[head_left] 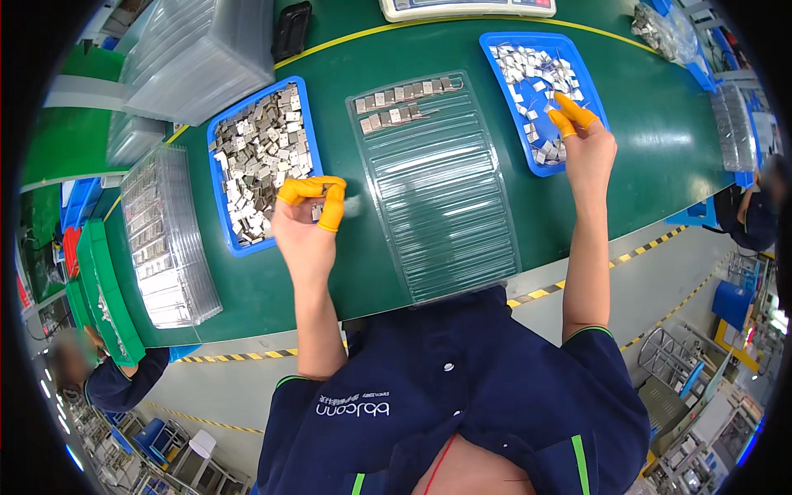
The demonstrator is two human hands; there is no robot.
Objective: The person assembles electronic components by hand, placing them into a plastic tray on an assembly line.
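My left hand, with yellow finger cots, is curled closed beside the right rim of a blue tray heaped with small silver metal pieces. A small metal piece shows within its fingers. Over another blue tray is my right hand, also in yellow cots, thumb and forefinger apart above small white pieces with thin wires. Between the hands lies a clear ribbed plastic tray. Two short rows of small metal pieces with wires sit in its far slots.
Stacked clear trays stand at the left, near a green bin. Tall clear plastic stacks, a black tray and a white device are at the back. Other people work at both sides.
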